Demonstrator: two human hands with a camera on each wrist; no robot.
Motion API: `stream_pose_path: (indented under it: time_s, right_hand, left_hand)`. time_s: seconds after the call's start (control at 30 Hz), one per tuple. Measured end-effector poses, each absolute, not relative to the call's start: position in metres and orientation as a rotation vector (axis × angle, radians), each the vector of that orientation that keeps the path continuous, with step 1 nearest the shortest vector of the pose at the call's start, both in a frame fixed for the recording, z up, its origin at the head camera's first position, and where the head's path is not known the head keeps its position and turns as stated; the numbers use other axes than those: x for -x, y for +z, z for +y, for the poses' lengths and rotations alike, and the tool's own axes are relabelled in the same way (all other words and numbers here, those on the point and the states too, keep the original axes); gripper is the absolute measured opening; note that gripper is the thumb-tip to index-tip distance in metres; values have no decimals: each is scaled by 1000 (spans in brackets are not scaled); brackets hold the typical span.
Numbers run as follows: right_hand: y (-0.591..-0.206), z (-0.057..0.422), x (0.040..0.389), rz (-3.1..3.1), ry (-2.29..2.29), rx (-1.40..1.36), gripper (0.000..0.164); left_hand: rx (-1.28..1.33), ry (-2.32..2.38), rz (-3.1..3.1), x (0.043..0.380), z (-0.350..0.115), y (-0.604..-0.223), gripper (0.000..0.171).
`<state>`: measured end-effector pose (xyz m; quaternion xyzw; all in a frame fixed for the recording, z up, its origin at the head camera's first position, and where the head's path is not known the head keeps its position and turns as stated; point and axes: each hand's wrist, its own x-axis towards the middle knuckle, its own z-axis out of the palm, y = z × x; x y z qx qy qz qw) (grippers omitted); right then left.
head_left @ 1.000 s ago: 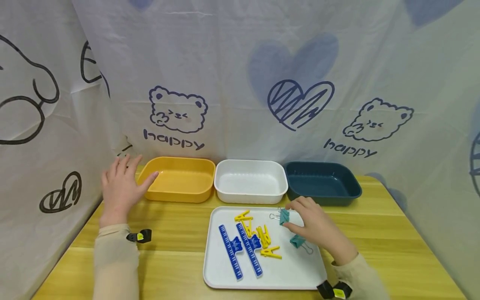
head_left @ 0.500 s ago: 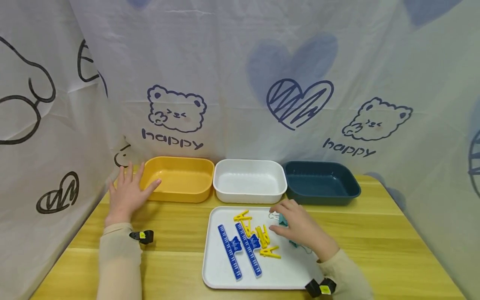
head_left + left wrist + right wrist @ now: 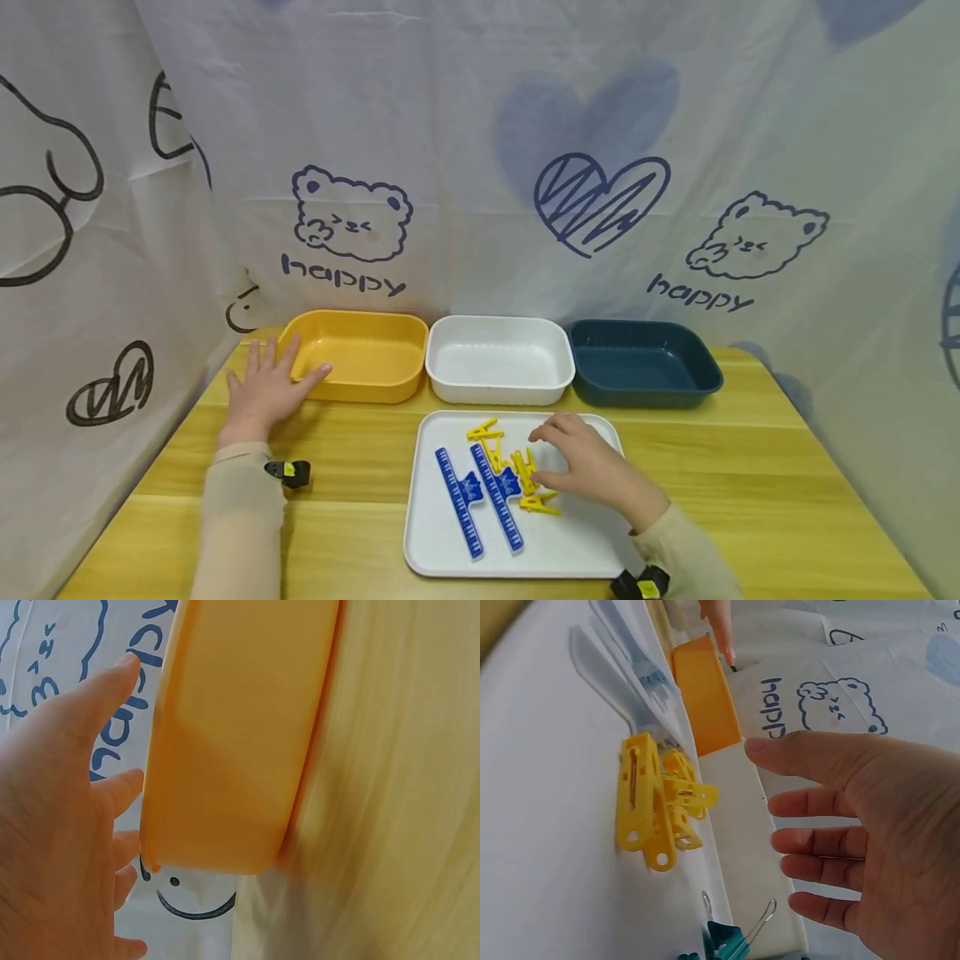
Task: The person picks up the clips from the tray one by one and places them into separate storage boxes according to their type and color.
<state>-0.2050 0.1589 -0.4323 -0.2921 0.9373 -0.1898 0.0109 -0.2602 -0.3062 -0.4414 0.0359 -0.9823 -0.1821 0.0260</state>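
My right hand hovers over the white tray, fingers apart and nothing between them. Close to its thumb lie several yellow clothespins, which the right wrist view shows heaped beside the palm. Two blue clips with a piano-key pattern rest side by side on the tray's left half. A teal binder clip with wire handles shows low in the right wrist view; in the head view the hand hides it. My left hand, fingers spread, is at the left end of the yellow bin, holding nothing.
A white bin and a dark teal bin continue the row right of the yellow one, behind the tray. All stand on a wooden table. A printed cloth hangs behind and along the sides.
My right hand has shifted left over the tray, from the teal binder clips toward the yellow clothespins, and now covers the binder clips. The left hand has moved down and right by the yellow bin.
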Motion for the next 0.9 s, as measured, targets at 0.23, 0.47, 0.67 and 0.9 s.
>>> stream_pose_path:
  time_s: [0.23, 0.47, 0.67, 0.9]
  right_hand:
    - [-439, 165, 195, 2899, -614, 919, 45]
    - [-444, 174, 186, 2891, -566, 899, 46]
    - [-447, 177, 186, 2865, -517, 881, 45]
    - [-450, 177, 188, 2835, -481, 905, 43]
  left_hand:
    - [-117, -593, -3066, 261, -303, -445, 94]
    - [-132, -596, -3083, 261, -301, -444, 94]
    - [-143, -578, -3089, 261, -302, -446, 94]
    - [-145, -567, -3090, 262, -302, -447, 94]
